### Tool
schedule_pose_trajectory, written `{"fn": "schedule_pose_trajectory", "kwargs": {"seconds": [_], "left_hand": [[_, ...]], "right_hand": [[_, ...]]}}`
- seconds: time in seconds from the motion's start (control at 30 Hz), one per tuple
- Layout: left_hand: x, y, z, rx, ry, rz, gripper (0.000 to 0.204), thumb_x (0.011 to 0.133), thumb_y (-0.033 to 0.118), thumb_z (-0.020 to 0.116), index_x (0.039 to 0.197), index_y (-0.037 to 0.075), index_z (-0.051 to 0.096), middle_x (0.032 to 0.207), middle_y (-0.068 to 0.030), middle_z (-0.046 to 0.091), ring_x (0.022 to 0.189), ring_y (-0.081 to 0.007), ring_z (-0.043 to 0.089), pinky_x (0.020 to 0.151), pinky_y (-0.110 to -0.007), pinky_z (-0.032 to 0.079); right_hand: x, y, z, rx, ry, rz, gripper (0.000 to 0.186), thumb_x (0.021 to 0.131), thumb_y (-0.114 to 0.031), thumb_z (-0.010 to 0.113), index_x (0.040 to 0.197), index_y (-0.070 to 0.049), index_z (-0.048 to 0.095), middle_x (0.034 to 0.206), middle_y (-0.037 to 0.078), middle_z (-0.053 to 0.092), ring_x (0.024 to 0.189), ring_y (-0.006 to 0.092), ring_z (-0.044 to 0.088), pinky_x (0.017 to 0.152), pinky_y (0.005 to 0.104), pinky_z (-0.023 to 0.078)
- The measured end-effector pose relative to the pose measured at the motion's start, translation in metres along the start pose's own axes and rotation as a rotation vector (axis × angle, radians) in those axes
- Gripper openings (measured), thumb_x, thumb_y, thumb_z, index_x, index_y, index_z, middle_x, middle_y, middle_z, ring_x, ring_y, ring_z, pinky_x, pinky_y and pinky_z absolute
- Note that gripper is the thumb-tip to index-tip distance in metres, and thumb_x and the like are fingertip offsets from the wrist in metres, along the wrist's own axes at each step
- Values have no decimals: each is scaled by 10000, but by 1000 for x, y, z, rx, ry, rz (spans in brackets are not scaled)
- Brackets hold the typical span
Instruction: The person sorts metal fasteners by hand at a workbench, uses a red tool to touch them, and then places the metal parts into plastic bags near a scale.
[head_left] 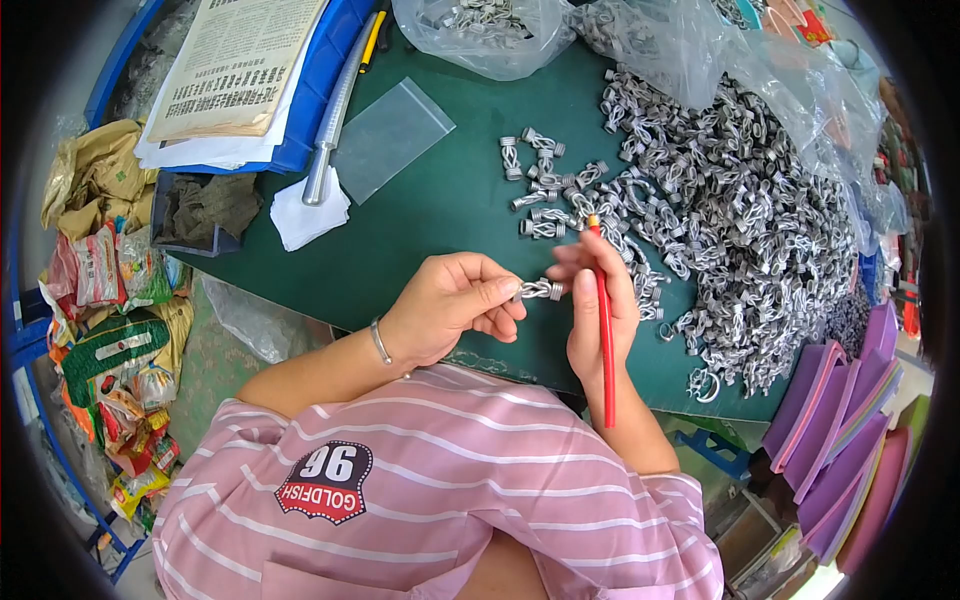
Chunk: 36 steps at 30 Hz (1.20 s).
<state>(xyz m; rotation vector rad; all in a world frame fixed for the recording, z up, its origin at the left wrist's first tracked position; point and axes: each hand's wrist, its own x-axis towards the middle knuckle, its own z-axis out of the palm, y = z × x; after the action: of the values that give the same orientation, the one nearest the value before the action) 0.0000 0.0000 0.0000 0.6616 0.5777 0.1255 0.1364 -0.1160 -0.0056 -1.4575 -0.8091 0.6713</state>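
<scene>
Left hand (455, 305): thumb and fingers pinching one end of metal piece; bangle (381, 342) on wrist.
Right hand (612, 305): holding red stick (606, 350); fingertips blurred, can't tell if they touch metal piece.
Metal piece (541, 290): between both hands, over near side of green counter (470, 210).
Loose pieces (550, 182): scattered just beyond right hand.
Pile (745, 210): similar grey pieces, heaped on counter's right.
Paper (290, 220): white, counter's left, under steel rod (329, 140) end.
Zip bag (395, 140): flat, beside rod.
Blue tray (318, 90): holds papers.
Clear bag (500, 62): far edge, grey pieces inside.
</scene>
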Motion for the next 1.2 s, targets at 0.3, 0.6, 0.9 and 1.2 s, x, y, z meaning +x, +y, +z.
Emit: {"fn": "schedule_pose_trajectory", "kwargs": {"seconds": [0.3, 0.6, 0.9, 1.2], "left_hand": [[2, -3, 0, 34, 108, -4, 134, 862, 109, 534, 870, -23, 553, 771, -118, 612, 628, -146, 613, 601, -257, 531], [8, -3, 4, 256, 226, -60, 152, 864, 117, 534, 867, -34, 534, 797, -138, 614, 686, -187, 634, 619, -257, 531], [6, -10, -3, 143, 171, 54, 124, 824, 39, 565, 920, -39, 555, 860, -135, 610, 762, -186, 628, 695, -265, 525], [2, 6, -8, -223, 36, -104, 185, 887, 113, 450, 1021, 9, 524, 866, -63, 544, 667, -105, 515, 506, -181, 415]], "right_hand": [[-8, 1, 1, 107, 67, -231, 90, 808, 42, 518, 799, -4, 440, 720, 119, 565, 593, 133, 524, 562, 241, 437], [-10, 19, 3, -38, 13, -165, 102, 810, 8, 539, 742, 2, 464, 627, 87, 553, 516, 103, 499, 460, 214, 384], [2, 5, 6, -376, 104, -233, 127, 755, 50, 592, 866, -5, 564, 869, 135, 576, 748, 209, 559, 661, 271, 458], [39, -2, 7, -553, -69, -548, 187, 662, 78, 614, 800, -21, 535, 733, 110, 583, 666, 272, 564, 603, 342, 459]]}}
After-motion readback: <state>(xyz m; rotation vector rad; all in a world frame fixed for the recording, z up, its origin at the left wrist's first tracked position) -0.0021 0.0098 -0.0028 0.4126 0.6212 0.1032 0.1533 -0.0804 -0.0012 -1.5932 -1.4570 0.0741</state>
